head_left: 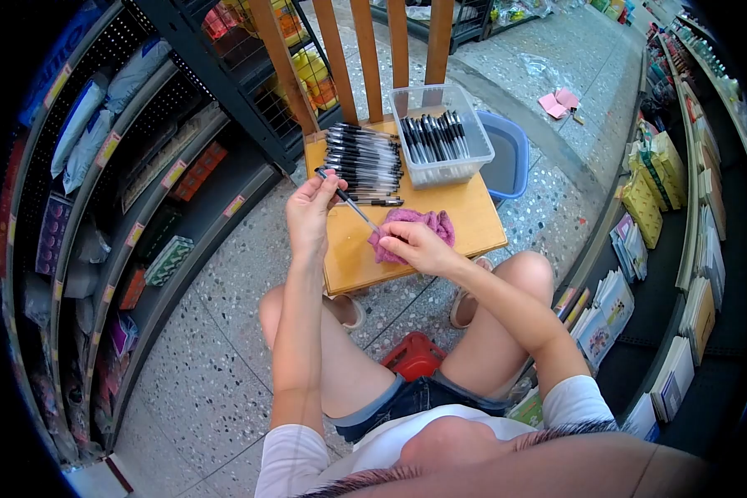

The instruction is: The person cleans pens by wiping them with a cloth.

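A pen with a black cap and clear barrel slants between my two hands above a wooden chair seat. My left hand pinches its capped upper end. My right hand is closed at the lower end, gripping a pinkish-purple cloth whose folds partly hide that end of the pen. Much of the cloth rests on the seat. Beyond my hands lies a stack of similar pens. A clear plastic box beside the stack holds several more pens, standing at a slant.
Behind the box, a blue basin sits on the speckled floor. Wooden slats rise at the chair's far side. Curved store shelves flank me on the left, and shelves with notebooks on the right. A red stool shows between my legs.
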Available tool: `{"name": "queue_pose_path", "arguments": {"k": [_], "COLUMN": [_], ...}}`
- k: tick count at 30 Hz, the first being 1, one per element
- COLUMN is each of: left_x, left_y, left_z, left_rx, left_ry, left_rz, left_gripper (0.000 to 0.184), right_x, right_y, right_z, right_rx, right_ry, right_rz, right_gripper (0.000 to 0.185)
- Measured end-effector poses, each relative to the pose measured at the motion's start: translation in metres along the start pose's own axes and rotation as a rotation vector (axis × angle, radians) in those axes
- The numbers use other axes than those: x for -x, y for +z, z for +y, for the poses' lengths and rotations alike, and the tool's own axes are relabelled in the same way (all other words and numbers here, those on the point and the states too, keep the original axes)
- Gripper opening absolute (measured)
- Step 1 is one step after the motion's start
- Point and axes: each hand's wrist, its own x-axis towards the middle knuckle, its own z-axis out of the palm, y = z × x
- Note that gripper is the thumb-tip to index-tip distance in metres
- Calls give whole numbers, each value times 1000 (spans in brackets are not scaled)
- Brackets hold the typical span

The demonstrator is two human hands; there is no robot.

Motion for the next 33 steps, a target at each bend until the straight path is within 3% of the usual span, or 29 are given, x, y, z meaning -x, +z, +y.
{"name": "queue_pose_path", "arguments": {"k": [4, 13, 24, 33], "left_x": [1, 15, 3, -1], "left_y": [-1, 21, 2, -2], "left_z": [1, 0, -4, -8], "left_rx": [26, -166, 15, 58], "left_ry": [-16, 202, -65, -173], "left_rz": [-21, -32, -18, -131], "left_gripper": [21, 22, 26, 31], "right_x": [0, 1, 6, 8], "right_y": [-5, -10, -7, -9], "right_z": [-6, 11, -4, -7], "right_rx": [104, 299, 312, 314], "right_ry": [-32, 140, -268, -332], "right_rz": [15, 98, 153, 63], "right_gripper": [23, 27, 14, 9]}}
